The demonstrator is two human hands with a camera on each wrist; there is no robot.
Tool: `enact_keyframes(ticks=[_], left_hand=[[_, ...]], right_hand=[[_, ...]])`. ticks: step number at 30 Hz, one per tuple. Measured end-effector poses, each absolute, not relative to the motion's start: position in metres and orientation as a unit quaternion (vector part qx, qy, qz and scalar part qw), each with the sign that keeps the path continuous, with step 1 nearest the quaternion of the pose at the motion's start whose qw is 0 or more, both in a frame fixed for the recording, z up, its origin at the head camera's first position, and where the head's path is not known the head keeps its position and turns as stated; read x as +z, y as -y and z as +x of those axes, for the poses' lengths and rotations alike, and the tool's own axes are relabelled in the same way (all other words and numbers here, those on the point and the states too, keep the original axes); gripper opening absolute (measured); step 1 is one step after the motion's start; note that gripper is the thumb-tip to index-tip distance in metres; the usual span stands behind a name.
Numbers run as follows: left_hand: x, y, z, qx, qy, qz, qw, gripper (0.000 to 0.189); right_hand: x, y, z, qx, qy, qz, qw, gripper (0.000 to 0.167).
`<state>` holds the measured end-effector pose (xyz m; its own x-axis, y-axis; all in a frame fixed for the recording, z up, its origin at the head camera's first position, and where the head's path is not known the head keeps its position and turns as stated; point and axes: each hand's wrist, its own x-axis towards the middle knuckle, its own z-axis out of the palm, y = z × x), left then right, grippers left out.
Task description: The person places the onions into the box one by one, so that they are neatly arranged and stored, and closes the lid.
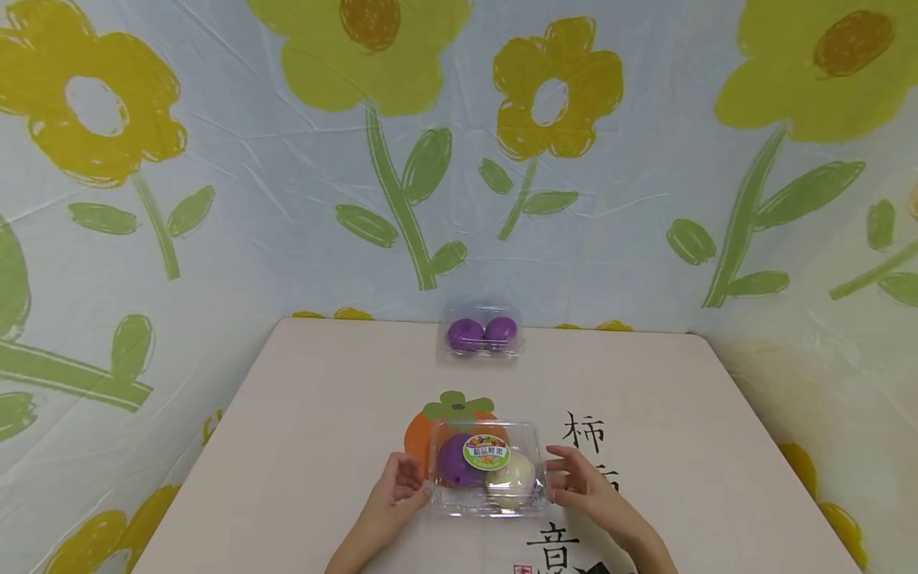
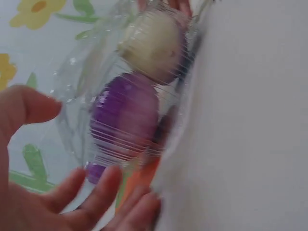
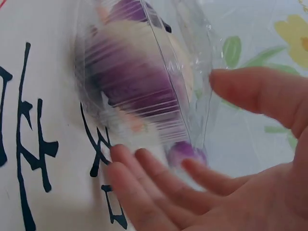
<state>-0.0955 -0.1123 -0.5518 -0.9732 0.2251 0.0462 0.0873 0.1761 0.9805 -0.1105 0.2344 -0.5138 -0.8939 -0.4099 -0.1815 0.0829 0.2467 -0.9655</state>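
Note:
A clear plastic clamshell box [image 1: 527, 437] lies on the table, with a round fruit label [image 1: 486, 452] on its lid. Inside are a round purple vegetable [image 1: 455, 462] and a cream one with a purple side [image 3: 139, 72]. My left hand [image 1: 394, 494] is at the box's left side, its thumb and fingers spread apart close to the plastic. At the opposite side my right hand [image 1: 584, 486] has its thumb tip right at the box edge, the other fingers loosely bent beneath it. Neither hand curls round the box.
A second clear box [image 1: 482, 352] with two purple round things stands at the table's back edge. The pale table [image 1: 344, 383] has a printed orange persimmon and black characters. Flower-printed cloth [image 1: 287, 199] walls the back and both sides.

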Motion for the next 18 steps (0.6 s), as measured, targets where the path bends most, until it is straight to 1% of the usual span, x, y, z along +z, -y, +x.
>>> enact_keyframes(ticks=[3, 6, 8, 11, 13, 16, 18], left_hand=[[-0.550, 0.115, -0.095, 0.675, -0.715, 0.096, 0.155, 0.024], [-0.553, 0.116, -0.099, 0.705, -0.654, 0.109, 0.251, 0.028], [-0.557, 0.117, -0.102, 0.725, -0.610, 0.112, 0.299, 0.034], [-0.563, 0.117, -0.104, 0.751, -0.550, 0.107, 0.350, 0.037], [-0.567, 0.116, -0.105, 0.763, -0.517, 0.104, 0.374, 0.036], [-0.571, 0.115, -0.105, 0.776, -0.476, 0.110, 0.398, 0.036], [-0.573, 0.115, -0.105, 0.785, -0.453, 0.124, 0.403, 0.036]], right_hand=[[-0.517, -0.234, -0.108, -0.615, -0.744, -0.103, 0.241, 0.050], [-0.522, -0.236, -0.111, -0.640, -0.698, -0.108, 0.302, 0.031], [-0.527, -0.236, -0.114, -0.665, -0.651, -0.118, 0.348, 0.024], [-0.536, -0.237, -0.118, -0.692, -0.577, -0.140, 0.411, 0.026], [-0.543, -0.238, -0.119, -0.707, -0.531, -0.158, 0.438, 0.031], [-0.552, -0.238, -0.119, -0.727, -0.480, -0.189, 0.453, 0.038], [-0.555, -0.238, -0.119, -0.736, -0.463, -0.205, 0.449, 0.041]])
